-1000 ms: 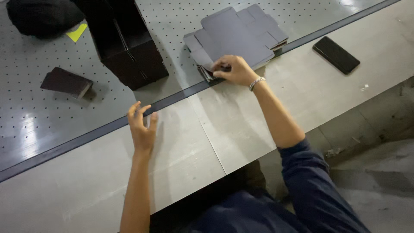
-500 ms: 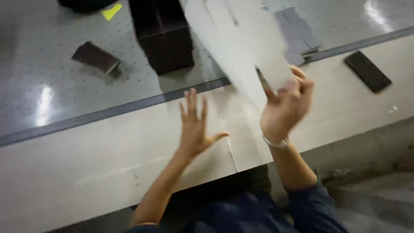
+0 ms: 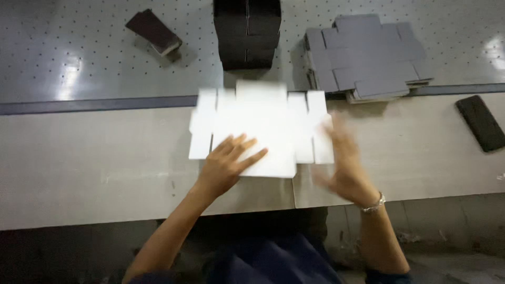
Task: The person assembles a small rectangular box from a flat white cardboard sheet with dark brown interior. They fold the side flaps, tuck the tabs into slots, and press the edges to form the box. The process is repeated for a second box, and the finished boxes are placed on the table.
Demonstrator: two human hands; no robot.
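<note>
Box blank: I see a white die-cut cardboard blank (image 3: 260, 126) lying flat, white side up, at the centre of the frame on the pale front counter (image 3: 94, 158), its far edge close to the dark strip (image 3: 94, 105) that crosses the frame.
Where it sits: just in front of a black stack of folded boxes (image 3: 247, 34) at top centre, and left of the grey pile of flat blanks (image 3: 368, 55) at upper right.
Left hand: my left hand (image 3: 226, 165) lies palm down on the near left part of the sheet, fingers spread and flat; the grip is wide and pressing, not pinching anything.
Right hand: my right hand (image 3: 344, 163) is at the sheet's right flaps, blurred by motion; I cannot tell whether its grip is closed on a flap or only brushing it. A metal bracelet (image 3: 373, 204) shows at the wrist.
Handling: I judge the sheet light, thin and fairly stiff, with creases that give easily; smooth enough to slide on the counter. Edges and side flaps look like the best places to take hold.
Around: a small dark folded box (image 3: 155, 31) lies at upper left on the perforated grey table (image 3: 79, 63); a black phone (image 3: 481, 123) rests at the right edge.
</note>
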